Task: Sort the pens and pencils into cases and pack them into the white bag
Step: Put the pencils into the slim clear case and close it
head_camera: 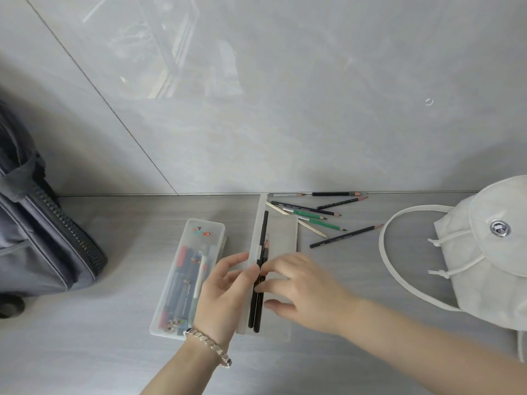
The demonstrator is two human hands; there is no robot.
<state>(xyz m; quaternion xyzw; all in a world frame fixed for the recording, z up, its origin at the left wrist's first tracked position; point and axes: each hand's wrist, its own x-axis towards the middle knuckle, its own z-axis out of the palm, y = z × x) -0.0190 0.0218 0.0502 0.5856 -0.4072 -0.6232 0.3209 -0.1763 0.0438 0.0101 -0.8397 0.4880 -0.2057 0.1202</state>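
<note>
Soft, cool, fairly bright light fills the scene evenly. The glossy grey wall panel (285,124) carries a pale streaked reflection far above the right grip (308,289), up to its left. Faint shadows lie on the pale grey desk (99,352) under that grip and beside the dark grey zippered bag (42,238) well to its left. The grip's fingertips (268,269) are slightly smeared by motion blur. Straight lines bow toward the frame edges.
</note>
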